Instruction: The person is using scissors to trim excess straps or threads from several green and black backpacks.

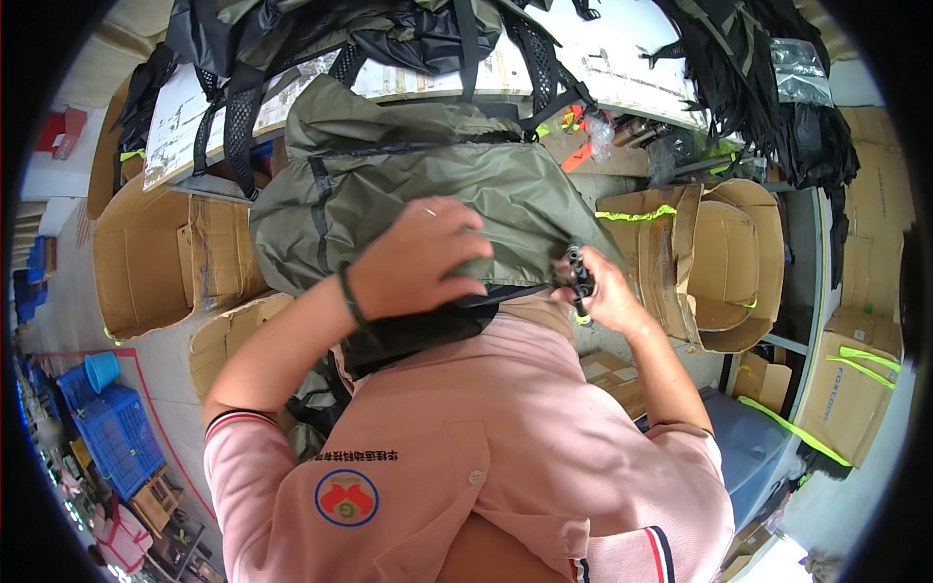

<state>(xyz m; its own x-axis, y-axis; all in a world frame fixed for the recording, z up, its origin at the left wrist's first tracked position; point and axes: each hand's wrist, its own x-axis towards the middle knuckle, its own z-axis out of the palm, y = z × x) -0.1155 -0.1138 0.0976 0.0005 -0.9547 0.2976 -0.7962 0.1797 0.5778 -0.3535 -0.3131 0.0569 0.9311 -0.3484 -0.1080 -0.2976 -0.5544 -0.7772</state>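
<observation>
An olive-green fabric bag [428,185] with black trim lies across my lap and against the table's front edge. My left hand [418,257] hovers over or rests lightly on its middle, fingers spread and curved, holding nothing that I can see. By the bag's lower right corner, my right hand [604,291] is closed around a small black tool [580,272] with a round, metallic-looking end; its exact kind is unclear. Black fabric [418,335] shows under the bag's near edge, below my left wrist.
Black straps and dark bags [408,44] cover the white worn table [321,83]. Open cardboard boxes stand left [146,257] and right [734,262] of me. Black straps [768,107] hang at the far right. Blue crates [117,437] sit on the floor at left.
</observation>
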